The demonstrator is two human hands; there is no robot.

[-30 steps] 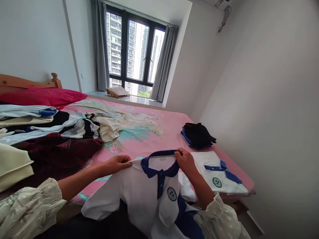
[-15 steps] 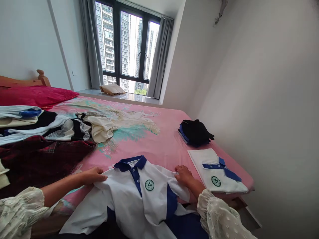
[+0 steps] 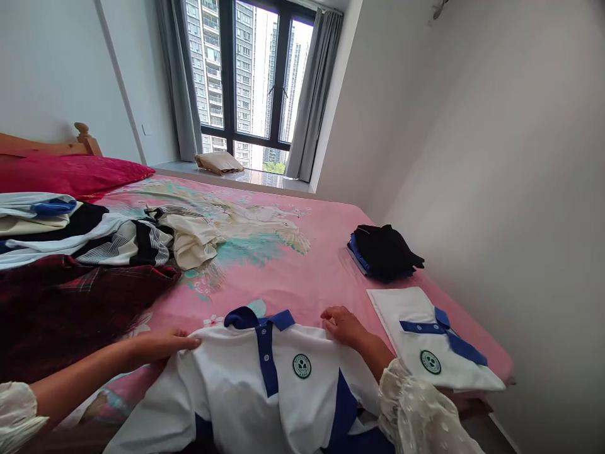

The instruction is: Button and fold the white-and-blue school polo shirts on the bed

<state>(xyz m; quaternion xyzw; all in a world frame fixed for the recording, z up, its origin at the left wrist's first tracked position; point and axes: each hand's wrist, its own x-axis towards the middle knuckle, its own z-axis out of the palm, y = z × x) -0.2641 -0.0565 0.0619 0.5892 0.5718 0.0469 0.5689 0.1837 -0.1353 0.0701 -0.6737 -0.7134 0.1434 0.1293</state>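
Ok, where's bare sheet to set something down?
Bare sheet lies mid-bed, between the cream garment, the dark stack and the nearer polo shirt. Crowded: left side under loose clothes; right edge under stack and folded shirt.

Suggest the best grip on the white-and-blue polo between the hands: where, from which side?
Probably both shoulders of the polo, left hand and right hand each coming from its own side: they lie spread apart, flanking the blue collar.

The head view looks down over the bed (image 3: 288,277) toward the window (image 3: 253,75).
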